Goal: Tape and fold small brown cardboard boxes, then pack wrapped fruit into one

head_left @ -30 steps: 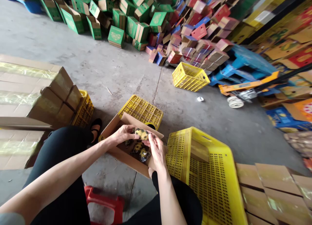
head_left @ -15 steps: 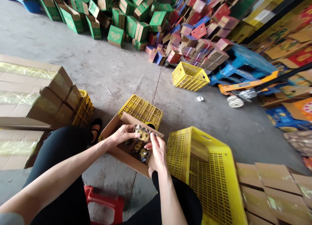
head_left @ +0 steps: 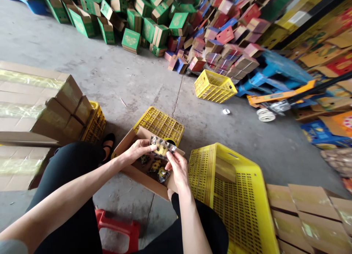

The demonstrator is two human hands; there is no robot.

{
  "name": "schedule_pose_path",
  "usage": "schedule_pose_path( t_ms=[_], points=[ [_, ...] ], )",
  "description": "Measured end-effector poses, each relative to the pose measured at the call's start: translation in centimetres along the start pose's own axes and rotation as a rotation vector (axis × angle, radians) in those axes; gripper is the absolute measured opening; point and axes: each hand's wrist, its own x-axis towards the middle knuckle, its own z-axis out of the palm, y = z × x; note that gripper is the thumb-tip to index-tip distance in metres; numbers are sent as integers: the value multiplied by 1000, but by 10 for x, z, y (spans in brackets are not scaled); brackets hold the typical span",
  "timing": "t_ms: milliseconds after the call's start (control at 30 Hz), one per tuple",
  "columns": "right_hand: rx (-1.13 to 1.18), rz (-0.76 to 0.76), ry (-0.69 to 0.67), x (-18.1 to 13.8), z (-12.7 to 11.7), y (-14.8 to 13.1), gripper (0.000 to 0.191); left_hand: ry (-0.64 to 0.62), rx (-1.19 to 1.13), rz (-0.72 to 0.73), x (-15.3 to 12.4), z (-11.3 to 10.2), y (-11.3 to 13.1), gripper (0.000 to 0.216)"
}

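Note:
Between both hands is a small clear-plastic packet (head_left: pixel 162 147) with yellow and black contents; its exact kind I cannot make out. My left hand (head_left: pixel 139 149) is closed on the packet's left end, thumb on top. On its right end my right hand (head_left: pixel 178 168) pinches with thumb and fingers. Below the hands, an open cardboard box (head_left: pixel 145 180) tilts toward me. Inside it lie several similar yellow-and-black wrapped packets (head_left: pixel 162 174), partly covered by the hands.
An upturned yellow crate (head_left: pixel 165 125) sits behind the box. At right stands a large yellow crate (head_left: pixel 242 195) with cardboard inside. Taped cartons (head_left: pixel 35 103) are stacked at left, more cartons (head_left: pixel 310 210) at lower right. A red stool (head_left: pixel 118 224) is below, a pallet jack (head_left: pixel 280 98) farther right.
The packet has turned and been spread flatter between my hands, with more of its face showing. My right thumb has shifted slightly down and left along its edge.

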Motion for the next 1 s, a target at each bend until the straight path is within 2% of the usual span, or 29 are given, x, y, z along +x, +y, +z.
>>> schedule_pose_path(
  t_ms=[400, 767, 1000],
  points=[
    [-33, -3, 20, 0, -3, 2, 47, 4, -29, 3, -1, 2, 2, 59],
    [-3, -1, -101, 0, 1, -4, 43, 31, -32, -7, -1, 2, 3, 56],
    [-35, -9, -47, -1, 0, -3, 45, 60, -65, -77, 0, 4, 1, 59]
  ],
)
